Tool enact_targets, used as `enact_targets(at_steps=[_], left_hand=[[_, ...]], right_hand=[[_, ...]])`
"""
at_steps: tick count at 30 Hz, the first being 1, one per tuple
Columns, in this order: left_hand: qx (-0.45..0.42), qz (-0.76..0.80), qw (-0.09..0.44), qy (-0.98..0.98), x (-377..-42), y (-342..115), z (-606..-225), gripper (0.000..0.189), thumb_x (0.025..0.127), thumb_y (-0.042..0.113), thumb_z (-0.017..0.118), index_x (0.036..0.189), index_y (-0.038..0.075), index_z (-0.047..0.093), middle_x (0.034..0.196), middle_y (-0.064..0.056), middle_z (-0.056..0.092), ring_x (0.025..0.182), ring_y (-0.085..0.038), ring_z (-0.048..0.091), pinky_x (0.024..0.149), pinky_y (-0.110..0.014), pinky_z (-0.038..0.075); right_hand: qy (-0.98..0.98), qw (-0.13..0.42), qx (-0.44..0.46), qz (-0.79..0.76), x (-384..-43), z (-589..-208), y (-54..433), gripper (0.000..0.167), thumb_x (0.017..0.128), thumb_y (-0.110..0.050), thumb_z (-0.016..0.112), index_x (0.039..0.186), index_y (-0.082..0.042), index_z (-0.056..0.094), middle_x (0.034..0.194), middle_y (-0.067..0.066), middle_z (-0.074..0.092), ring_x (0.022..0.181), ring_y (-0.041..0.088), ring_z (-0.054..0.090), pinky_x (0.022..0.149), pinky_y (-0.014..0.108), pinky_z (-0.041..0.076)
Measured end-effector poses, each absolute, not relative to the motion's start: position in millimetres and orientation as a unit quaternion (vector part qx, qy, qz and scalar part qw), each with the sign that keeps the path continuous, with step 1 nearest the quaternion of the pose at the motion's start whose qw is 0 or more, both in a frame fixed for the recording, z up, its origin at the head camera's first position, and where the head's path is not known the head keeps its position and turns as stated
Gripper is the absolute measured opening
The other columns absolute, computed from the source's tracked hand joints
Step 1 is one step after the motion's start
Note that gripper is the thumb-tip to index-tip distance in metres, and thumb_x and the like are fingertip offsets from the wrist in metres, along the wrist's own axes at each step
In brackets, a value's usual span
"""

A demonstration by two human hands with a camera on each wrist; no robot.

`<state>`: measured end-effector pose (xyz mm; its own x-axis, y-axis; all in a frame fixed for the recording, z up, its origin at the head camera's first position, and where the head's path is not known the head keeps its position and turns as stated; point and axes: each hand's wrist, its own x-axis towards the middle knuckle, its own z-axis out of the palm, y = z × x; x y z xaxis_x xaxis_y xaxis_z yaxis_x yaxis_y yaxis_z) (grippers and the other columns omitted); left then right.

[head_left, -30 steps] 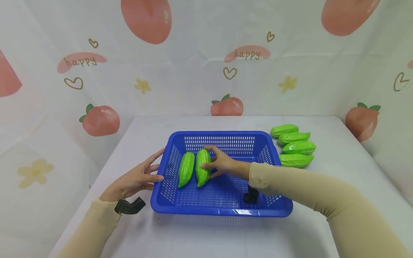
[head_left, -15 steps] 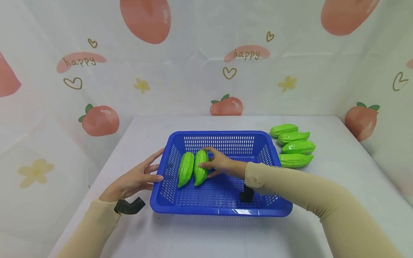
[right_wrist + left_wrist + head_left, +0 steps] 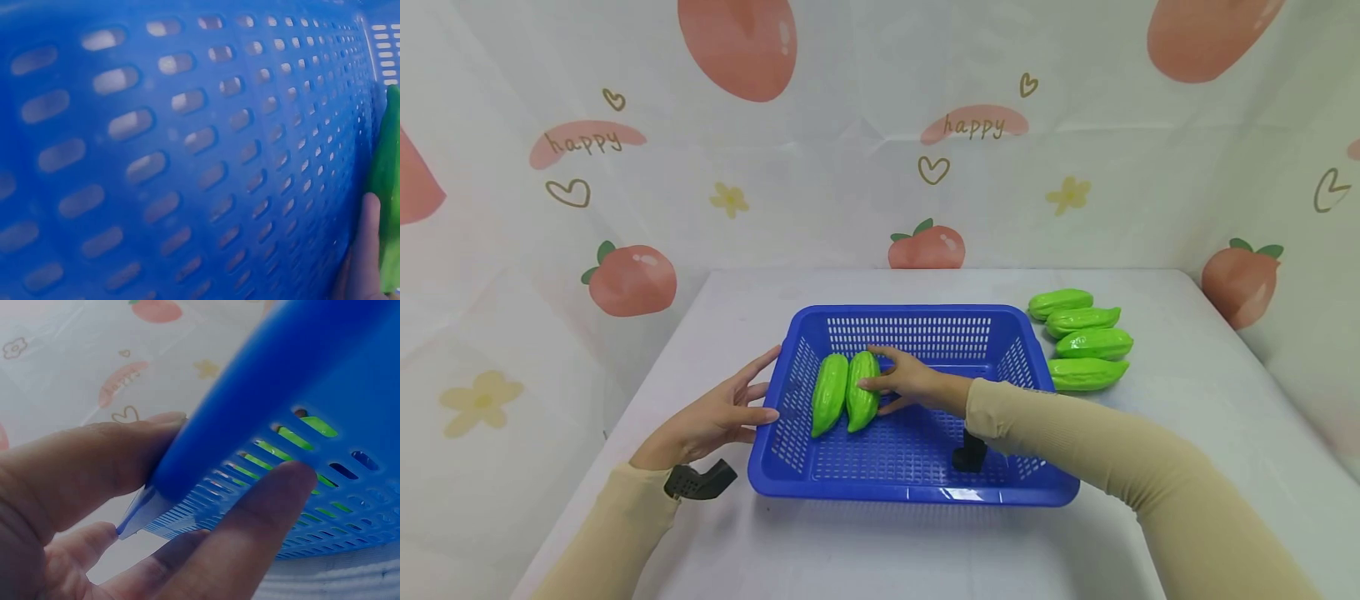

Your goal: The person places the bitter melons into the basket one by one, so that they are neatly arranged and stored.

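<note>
A white cloth [image 3: 820, 208] printed with red fruit, yellow flowers, hearts and the word "happy" hangs behind and beside a white worktop [image 3: 925, 550]. On the worktop stands a blue slotted basket [image 3: 872, 492], its long side toward the person. Two beige sleeves, left [image 3: 613, 533] and right [image 3: 1157, 467], come in from the near side, the right one crossing over the basket's right rim. The left hand [image 3: 715, 412] has its grip at the basket's left rim, fingers bent about the edge; the left wrist view shows one finger along the slotted outer wall. The right hand [image 3: 912, 382] is inside the basket, its grip closed on one green gourd [image 3: 859, 410]. A second gourd [image 3: 829, 400] lies just to its left in the basket; whether they touch is hard to tell. Four more gourds [image 3: 1094, 342] lie in a row on the worktop beyond the basket's right side. Each wrist carries a small black fitting [image 3: 703, 481].
</note>
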<state>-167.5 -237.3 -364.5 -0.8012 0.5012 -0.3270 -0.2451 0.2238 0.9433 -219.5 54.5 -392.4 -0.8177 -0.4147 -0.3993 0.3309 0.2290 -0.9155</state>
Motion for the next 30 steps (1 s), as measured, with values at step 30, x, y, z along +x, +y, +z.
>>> enact_targets(at_steps=[30], left_hand=[[0.094,0.622,0.299,0.718,-167.2,-237.6,-366.1,0.095,0.092,0.009,0.064,0.155,0.036,-0.001,0.156,-0.024,0.025,0.112,-0.034,0.063,0.090,-0.054,0.053]], right_hand=[[0.751,0.270,-0.042,-0.601,-220.8,-399.3,53.7,0.066,0.090,-0.012,0.068,0.145,-0.014,0.033,0.126,0.030,0.054,0.115,0.042,0.057,0.081,0.051,0.057]])
